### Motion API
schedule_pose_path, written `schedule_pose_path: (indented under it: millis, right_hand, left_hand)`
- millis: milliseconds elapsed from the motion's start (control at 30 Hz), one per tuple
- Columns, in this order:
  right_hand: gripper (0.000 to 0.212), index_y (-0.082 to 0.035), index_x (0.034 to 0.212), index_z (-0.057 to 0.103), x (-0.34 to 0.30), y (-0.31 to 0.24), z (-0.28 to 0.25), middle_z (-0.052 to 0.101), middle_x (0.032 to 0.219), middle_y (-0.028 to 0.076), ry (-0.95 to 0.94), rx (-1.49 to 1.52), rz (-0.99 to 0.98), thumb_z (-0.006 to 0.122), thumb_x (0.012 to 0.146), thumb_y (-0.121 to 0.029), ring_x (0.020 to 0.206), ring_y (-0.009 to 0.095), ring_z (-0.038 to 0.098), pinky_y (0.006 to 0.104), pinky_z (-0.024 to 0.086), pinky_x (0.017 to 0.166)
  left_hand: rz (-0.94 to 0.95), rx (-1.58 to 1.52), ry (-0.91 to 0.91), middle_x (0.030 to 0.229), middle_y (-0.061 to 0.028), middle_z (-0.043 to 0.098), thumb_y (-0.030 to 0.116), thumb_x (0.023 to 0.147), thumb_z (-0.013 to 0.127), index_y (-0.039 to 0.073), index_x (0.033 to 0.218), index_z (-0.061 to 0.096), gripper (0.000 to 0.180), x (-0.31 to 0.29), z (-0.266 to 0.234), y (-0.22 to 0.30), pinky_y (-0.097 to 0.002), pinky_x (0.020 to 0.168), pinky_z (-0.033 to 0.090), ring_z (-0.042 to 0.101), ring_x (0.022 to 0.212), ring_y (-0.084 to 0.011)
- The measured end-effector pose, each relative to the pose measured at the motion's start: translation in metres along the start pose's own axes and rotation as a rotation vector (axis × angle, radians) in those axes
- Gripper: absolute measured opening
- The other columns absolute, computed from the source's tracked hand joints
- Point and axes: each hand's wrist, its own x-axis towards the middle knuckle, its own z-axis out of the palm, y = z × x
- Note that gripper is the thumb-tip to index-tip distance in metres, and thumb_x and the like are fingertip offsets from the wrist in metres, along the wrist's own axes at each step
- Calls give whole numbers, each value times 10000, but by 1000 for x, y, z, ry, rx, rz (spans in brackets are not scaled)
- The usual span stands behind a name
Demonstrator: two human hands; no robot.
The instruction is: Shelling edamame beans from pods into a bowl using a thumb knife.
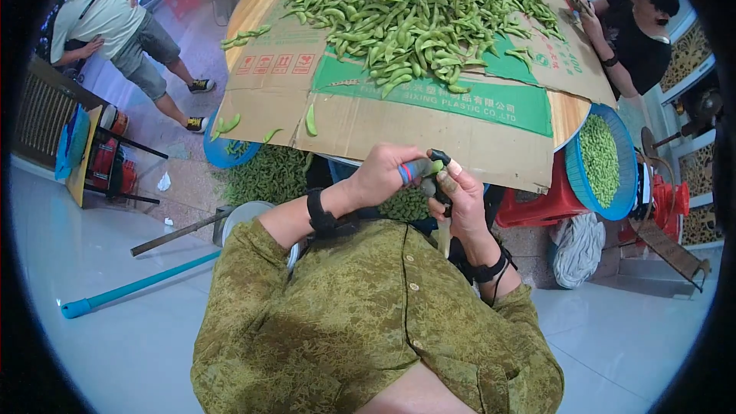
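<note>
Your left hand [383, 172] grips a blue-handled small tool [420, 169]; right hand [460, 195] pinches a green soybean pod [435, 168]; a slip could nick your fingers

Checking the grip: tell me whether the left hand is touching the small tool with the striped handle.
Touching. The head view shows the left hand wrapped around the tool, fingers closed over its handle; the right hand meets it at the tip.

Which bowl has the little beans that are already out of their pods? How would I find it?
Start at the big round table covered with flattened cardboard and a heap of green pods. Look just past its right edge, beside a red plastic stool. There sits a blue basin full of small pale green shelled beans, while the other blue basin at the table's left edge holds whole pods.
</note>
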Motion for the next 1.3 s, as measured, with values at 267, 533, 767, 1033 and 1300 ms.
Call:
schedule_pose_path:
  millis: [267, 533, 767, 1033, 1300]
  right_hand:
    - [325, -35, 1240, 542, 1, 3, -14, 535, 704, 20, -73, 88, 167, 521, 952, -184, 450, 78, 435, 198, 315, 365]
    - [352, -37, 1267, 519, 1, -4, -6, 540, 733, 28, -37, 157, 165, 522, 942, -174, 452, 69, 408, 194, 323, 366]
    - [353, -27, 1269, 516, 1, -3, -2, 568, 792, 38, -19, 138, 95, 512, 941, -157, 469, 67, 415, 187, 322, 377]
    - [247, -11, 1113, 585, 2, 4, -5, 550, 762, -1, 119, -459, -165, 584, 867, -30, 501, 49, 440, 200, 336, 436]
    - [210, 2, 944, 564, 10, 2, -14, 513, 661, 35, 100, -1045, -576, 571, 737, 33, 585, 100, 487, 256, 408, 537]
  left_hand:
    - [517, 467, -33, 755, -141, 589, 52, 771, 626, 6, 980, 586, 218, 4, -17, -3, -355, 590, 473, 602, 683, -291]
    - [563, 707, 28, 724, -160, 584, 40, 748, 617, 33, 1000, 610, 253, -1, -7, -6, -374, 580, 480, 608, 673, -320]
    - [-154, -214, -25, 753, -64, 652, 130, 858, 626, 9, 939, 655, 149, -5, -5, 0, -260, 546, 456, 586, 615, -104]
    - [357, 208, 28, 733, -104, 648, 124, 843, 625, 14, 978, 640, 175, -5, -3, -11, -296, 562, 469, 624, 610, -189]
    - [192, 255, -133, 724, -171, 612, 134, 827, 628, 10, 926, 633, 158, -9, -5, -10, -330, 586, 463, 608, 627, -264]
